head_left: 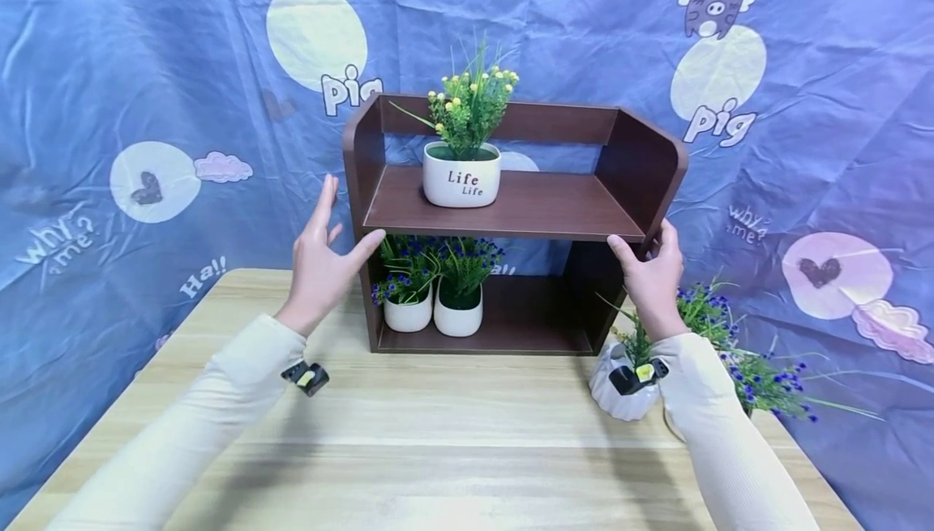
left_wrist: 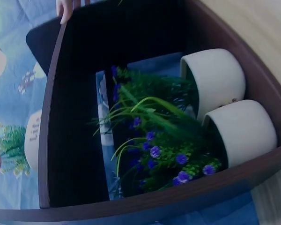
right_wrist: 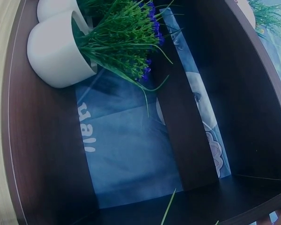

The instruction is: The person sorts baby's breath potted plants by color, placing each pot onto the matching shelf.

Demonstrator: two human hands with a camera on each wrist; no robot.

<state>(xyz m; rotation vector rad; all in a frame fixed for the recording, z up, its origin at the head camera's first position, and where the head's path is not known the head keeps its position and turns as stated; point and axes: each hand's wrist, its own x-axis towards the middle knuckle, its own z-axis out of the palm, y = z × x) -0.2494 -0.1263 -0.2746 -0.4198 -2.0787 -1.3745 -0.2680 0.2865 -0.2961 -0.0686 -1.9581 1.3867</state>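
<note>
A dark brown two-tier shelf stands on the table. My left hand is at its left side, fingers straight and spread, thumb tip right at the front edge of the middle board. At the opposite side, my right hand holds the shelf's right panel, thumb at the front and fingers round the outside. A white "Life" pot with yellow flowers sits on the upper tier. On the lower tier, at the left, stand two white pots, one beside the other, both with blue-purple flowers.
Near the right forearm, a ribbed white pot with a green plant stands on the table. More blue-flowered plants are at the right, partly behind the sleeve. A blue printed cloth hangs behind the shelf.
</note>
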